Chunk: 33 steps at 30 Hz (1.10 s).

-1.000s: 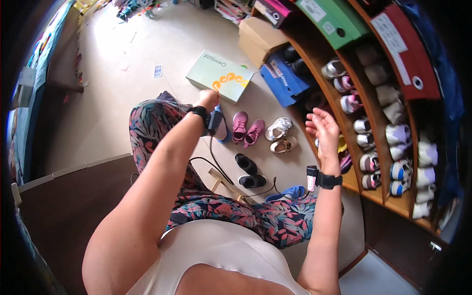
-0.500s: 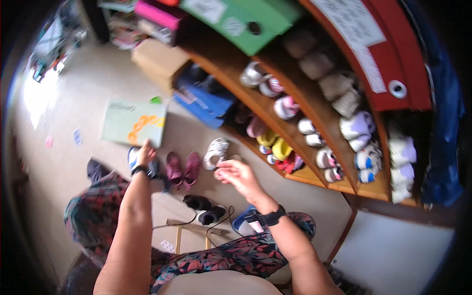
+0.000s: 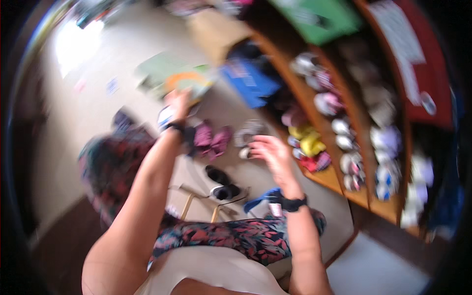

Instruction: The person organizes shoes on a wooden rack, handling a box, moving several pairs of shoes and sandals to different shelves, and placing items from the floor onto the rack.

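Note:
My left hand (image 3: 178, 104) is at the near edge of a pale green shoe box (image 3: 160, 66) with an orange pattern. Its blurred fingers seem closed on the lid, which looks tilted, with a darker gap beneath. A blue-and-white shoe (image 3: 166, 117) is partly hidden beside that wrist. My right hand (image 3: 273, 156) hovers with fingers apart and nothing visible in them, next to a pair of whitish shoes (image 3: 250, 132). Pink shoes (image 3: 211, 140) stand on the floor between my hands. Closer to me are black-and-white shoes (image 3: 223, 186).
A wooden shelf (image 3: 327, 182) full of shoes rises on the right, with green (image 3: 319, 22) and red boxes on top. Blue (image 3: 250, 81) and tan boxes (image 3: 216, 32) stand at its left end. A dark shoe (image 3: 125, 118) lies near my left knee; a blue shoe (image 3: 260, 199) lies by my right wrist.
My view has swung, shifting the scene rightward. The box lid now looks lifted at an angle, my left hand still at its edge. My right hand's fingers have spread beside the whitish shoes.

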Motion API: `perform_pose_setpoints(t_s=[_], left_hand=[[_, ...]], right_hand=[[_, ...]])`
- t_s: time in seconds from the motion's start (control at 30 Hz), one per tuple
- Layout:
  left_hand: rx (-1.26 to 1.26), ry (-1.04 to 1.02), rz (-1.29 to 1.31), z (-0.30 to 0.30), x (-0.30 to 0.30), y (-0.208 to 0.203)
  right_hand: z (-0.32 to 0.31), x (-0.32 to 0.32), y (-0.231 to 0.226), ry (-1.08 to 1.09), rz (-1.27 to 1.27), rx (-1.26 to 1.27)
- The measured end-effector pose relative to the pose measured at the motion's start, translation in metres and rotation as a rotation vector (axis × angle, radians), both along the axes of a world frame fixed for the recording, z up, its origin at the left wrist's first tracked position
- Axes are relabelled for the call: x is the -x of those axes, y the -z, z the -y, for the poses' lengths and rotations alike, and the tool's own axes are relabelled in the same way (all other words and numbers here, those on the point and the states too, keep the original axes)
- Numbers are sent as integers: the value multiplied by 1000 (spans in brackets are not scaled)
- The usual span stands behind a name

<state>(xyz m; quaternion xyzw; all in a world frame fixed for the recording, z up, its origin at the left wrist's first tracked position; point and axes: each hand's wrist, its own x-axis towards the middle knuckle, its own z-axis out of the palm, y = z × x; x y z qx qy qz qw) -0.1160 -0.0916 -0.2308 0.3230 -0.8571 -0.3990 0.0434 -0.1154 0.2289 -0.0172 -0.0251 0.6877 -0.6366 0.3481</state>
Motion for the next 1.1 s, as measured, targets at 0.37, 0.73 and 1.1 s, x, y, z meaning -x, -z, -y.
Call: perform_pose_setpoints(t_s=[0.37, 0.73, 1.1], left_hand=[[-421, -726, -270, -35, 75, -56], [-459, -855, -295, -36, 69, -35], [-509, -1132, 85, -14, -12, 48]], right_hand=[[12, -19, 24, 6, 174, -114], [17, -10, 28, 11, 194, -123], [17, -8, 34, -9, 206, -135]])
